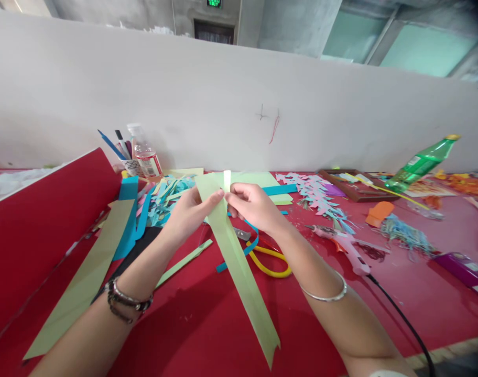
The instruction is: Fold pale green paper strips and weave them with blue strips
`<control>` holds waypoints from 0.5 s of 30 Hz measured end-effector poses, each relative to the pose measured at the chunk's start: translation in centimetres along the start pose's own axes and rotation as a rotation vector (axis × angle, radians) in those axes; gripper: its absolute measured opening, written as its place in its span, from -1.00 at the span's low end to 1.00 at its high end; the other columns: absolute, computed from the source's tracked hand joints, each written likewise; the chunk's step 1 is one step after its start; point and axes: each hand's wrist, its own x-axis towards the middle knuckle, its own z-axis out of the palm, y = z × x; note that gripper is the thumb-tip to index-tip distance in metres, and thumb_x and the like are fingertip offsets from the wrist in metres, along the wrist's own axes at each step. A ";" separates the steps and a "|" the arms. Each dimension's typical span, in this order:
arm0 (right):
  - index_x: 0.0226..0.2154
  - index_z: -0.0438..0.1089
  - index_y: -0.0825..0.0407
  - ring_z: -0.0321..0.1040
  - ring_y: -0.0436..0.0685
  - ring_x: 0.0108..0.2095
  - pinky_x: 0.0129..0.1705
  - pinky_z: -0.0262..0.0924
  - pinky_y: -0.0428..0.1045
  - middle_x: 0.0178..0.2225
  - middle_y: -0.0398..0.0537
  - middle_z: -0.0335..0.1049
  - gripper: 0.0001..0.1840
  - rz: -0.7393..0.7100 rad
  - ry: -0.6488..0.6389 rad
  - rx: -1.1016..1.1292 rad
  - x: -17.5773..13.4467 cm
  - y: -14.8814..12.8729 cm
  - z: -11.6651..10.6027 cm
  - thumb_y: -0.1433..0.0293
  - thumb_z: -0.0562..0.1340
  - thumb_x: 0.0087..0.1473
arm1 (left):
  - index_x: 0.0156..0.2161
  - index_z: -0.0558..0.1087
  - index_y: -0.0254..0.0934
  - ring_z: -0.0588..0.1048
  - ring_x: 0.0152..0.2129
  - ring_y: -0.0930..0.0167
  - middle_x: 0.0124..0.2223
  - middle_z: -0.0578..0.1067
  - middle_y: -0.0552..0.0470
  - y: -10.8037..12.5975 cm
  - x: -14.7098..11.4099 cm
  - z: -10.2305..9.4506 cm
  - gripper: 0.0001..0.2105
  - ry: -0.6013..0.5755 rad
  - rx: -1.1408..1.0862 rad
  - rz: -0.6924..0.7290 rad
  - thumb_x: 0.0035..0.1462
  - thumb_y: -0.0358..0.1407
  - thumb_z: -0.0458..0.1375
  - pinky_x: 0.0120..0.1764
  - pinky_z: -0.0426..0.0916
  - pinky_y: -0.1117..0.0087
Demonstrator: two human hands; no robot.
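A long pale green paper strip hangs from my fingers and slants down toward the front of the red table. My left hand pinches its upper part between thumb and fingers. Close beside it, my right hand is closed with its thumb and fingertips at the strip's right edge, where a short narrow piece of paper sticks up. Behind the strip lie scissors with yellow handles and a curled blue paper strip. A narrow green strip rests below my left hand.
A pink glue gun with a black cord lies at right. Fringed paper and a leaning green bottle are behind it. At left stand a red board, a clear bottle and a pen cup, near paper scraps.
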 end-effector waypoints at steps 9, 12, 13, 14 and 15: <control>-0.64 0.06 0.04 -0.01 -0.15 -0.72 -0.64 -0.07 -0.15 -0.74 -0.26 0.08 -0.68 -0.002 0.051 0.087 -0.2 -0.4 0.7 0.33 0.03 0.09 | -0.57 0.38 -0.35 0.31 -0.72 0.55 -0.62 0.41 0.08 -0.8 0.0 0.4 -0.71 0.114 0.036 -0.008 -0.05 -0.12 0.12 -0.69 0.14 0.56; -0.65 0.06 0.04 -0.01 -0.16 -0.72 -0.64 -0.08 -0.15 -0.75 -0.27 0.07 -0.68 -0.006 0.059 0.099 -0.2 -0.3 0.7 0.33 0.04 0.08 | -0.57 0.37 -0.34 0.30 -0.73 0.55 -0.63 0.39 0.10 -0.8 0.0 0.4 -0.71 0.131 -0.014 -0.036 -0.08 -0.12 0.14 -0.70 0.15 0.56; -0.65 0.06 0.04 -0.02 -0.16 -0.72 -0.64 -0.09 -0.15 -0.75 -0.28 0.06 -0.68 -0.013 0.073 0.102 -0.1 -0.2 0.6 0.33 0.05 0.07 | -0.56 0.38 -0.35 0.30 -0.73 0.54 -0.63 0.39 0.10 -0.9 0.1 0.3 -0.71 0.149 -0.029 -0.050 -0.09 -0.11 0.15 -0.69 0.15 0.55; -0.66 0.05 0.05 -0.03 -0.16 -0.72 -0.64 -0.09 -0.15 -0.76 -0.29 0.05 -0.68 -0.023 0.095 0.107 -0.1 0.0 0.6 0.34 0.06 0.06 | -0.54 0.39 -0.35 0.31 -0.73 0.54 -0.62 0.39 0.10 -0.9 0.1 0.3 -0.71 0.175 -0.040 -0.060 -0.09 -0.11 0.15 -0.69 0.16 0.55; -0.67 0.05 0.05 -0.05 -0.16 -0.72 -0.64 -0.10 -0.16 -0.76 -0.29 0.04 -0.68 -0.033 0.120 0.116 0.0 0.1 0.6 0.35 0.07 0.05 | -0.53 0.39 -0.34 0.31 -0.72 0.54 -0.62 0.38 0.11 -1.0 0.1 0.3 -0.72 0.204 -0.046 -0.063 -0.09 -0.11 0.16 -0.68 0.16 0.55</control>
